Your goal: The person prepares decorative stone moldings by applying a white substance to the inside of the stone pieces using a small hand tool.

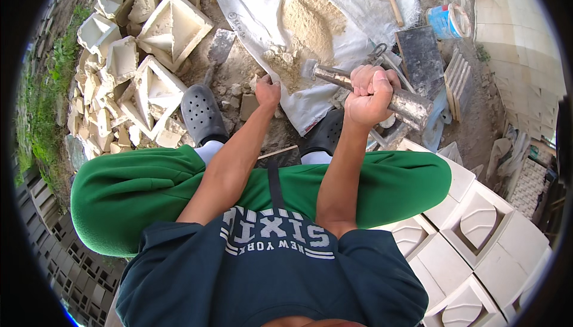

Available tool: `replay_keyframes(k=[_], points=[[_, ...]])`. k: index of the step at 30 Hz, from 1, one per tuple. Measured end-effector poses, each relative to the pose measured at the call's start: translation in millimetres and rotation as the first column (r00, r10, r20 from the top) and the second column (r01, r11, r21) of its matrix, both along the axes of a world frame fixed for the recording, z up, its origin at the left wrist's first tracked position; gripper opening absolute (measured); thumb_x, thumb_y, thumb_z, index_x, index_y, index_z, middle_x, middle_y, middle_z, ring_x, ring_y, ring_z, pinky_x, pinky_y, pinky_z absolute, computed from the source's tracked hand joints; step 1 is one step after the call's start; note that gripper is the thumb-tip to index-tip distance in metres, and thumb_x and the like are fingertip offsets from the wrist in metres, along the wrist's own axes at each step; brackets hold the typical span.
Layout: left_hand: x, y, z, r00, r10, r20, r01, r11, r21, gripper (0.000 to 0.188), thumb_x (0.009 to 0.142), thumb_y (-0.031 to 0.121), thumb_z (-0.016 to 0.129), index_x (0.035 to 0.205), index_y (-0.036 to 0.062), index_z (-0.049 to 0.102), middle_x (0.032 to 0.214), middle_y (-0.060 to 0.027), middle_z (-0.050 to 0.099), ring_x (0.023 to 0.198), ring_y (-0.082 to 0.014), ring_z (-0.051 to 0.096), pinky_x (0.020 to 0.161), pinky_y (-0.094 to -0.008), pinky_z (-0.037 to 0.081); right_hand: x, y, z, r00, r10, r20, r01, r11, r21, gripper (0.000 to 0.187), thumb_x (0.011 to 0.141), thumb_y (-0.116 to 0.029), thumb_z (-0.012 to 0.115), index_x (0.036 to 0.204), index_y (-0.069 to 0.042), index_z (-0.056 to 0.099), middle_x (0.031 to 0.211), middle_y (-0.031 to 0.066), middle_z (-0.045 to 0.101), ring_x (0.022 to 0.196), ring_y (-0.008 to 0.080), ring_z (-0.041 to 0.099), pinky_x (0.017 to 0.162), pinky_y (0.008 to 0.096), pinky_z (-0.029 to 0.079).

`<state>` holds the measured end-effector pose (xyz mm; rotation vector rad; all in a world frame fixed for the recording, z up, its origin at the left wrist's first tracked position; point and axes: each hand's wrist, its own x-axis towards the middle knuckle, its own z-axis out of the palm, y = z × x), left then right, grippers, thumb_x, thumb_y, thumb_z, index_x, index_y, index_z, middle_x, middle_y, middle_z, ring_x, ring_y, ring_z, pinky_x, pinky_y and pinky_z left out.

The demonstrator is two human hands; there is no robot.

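My right hand (371, 95) is wrapped round a thick, plaster-smeared tool (412, 109), held up over the right shoe. The tool's far left end is bright metal; its right end is broad and blunt. My left hand (268, 92) reaches down between my feet, fingers bent together beside the edge of a white woven sheet (250, 34). Small pale rubble lies against those fingertips, and what they pinch, if anything, is hidden. Beige powder (307, 25) is heaped on the sheet. Left of this hand, a flat-bladed trowel (221, 47) lies on the rubble.
Broken cream moulded blocks (174, 31) pile up at the left. On the right are a dark board (421, 58), a slatted piece (458, 79) and a blue-and-white bucket (446, 21). A wooden-handled tool (393, 1) lies on the sheet. Patterned cream blocks (477, 219) stand beside me.
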<state>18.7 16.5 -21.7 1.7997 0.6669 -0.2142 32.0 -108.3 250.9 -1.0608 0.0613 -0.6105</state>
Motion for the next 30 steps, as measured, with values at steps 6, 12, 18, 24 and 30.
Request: replay_keyframes(k=[6,12,18,24,30], points=[[-2.2,4.1,6.9,0.987,0.022,-0.156,-0.035,0.996,-0.082,0.028,0.075,0.007,0.059,0.101,-0.0024,0.063,0.091,-0.0116,0.066,0.079,-0.0189,0.062,0.073,-0.0306,0.047,33.0,23.2,-17.4,0.996,0.09,0.015,-0.089,0.994,-0.067,0.02,0.078,-0.007,0.049,0.06,-0.006,0.039,0.049,0.0001,0.038,0.042,0.0068,0.03,0.04,0.0233,0.024],[3.4,0.0,13.0,0.984,0.069,-0.166,-0.101,0.975,-0.199,0.029,0.077,0.007,0.057,0.104,-0.0047,0.06,0.095,-0.0125,0.065,0.082,-0.0192,0.061,0.073,-0.0311,0.046,51.6,31.8,-80.7,0.967,0.104,-0.231,-0.168,0.946,-0.278,0.025,0.079,-0.009,0.046,0.058,-0.008,0.033,0.05,-0.0007,0.035,0.045,0.0082,0.031,0.044,0.0242,0.026],[6.5,0.0,-12.3,0.986,0.085,-0.144,-0.102,0.989,-0.11,0.03,0.079,0.013,0.058,0.105,0.0006,0.06,0.095,-0.0137,0.065,0.086,-0.0248,0.063,0.077,-0.0341,0.046,34.7,29.1,-67.2,0.931,0.282,-0.231,-0.306,0.949,-0.074,0.015,0.077,-0.008,0.051,0.064,-0.004,0.046,0.053,-0.0015,0.04,0.046,0.0061,0.034,0.043,0.0226,0.025],[3.4,-1.4,-11.2,0.977,0.114,-0.183,-0.141,0.98,-0.141,0.029,0.079,0.014,0.058,0.106,0.0018,0.061,0.096,-0.0134,0.065,0.088,-0.0262,0.062,0.077,-0.0354,0.046,25.7,27.4,-48.7,0.964,0.138,-0.225,-0.173,0.975,-0.141,0.025,0.076,-0.006,0.043,0.057,-0.009,0.026,0.047,-0.0002,0.028,0.041,0.0089,0.024,0.04,0.0253,0.021],[-0.5,0.7,-13.3,0.986,0.03,-0.162,-0.04,0.997,-0.06,0.031,0.078,0.018,0.058,0.106,0.003,0.062,0.096,-0.0154,0.065,0.089,-0.0288,0.062,0.079,-0.0368,0.047,45.3,34.6,-55.6,0.993,0.11,-0.054,-0.114,0.991,-0.075,0.018,0.077,-0.007,0.047,0.06,-0.006,0.039,0.051,-0.0004,0.038,0.046,0.0073,0.03,0.044,0.023,0.025]])
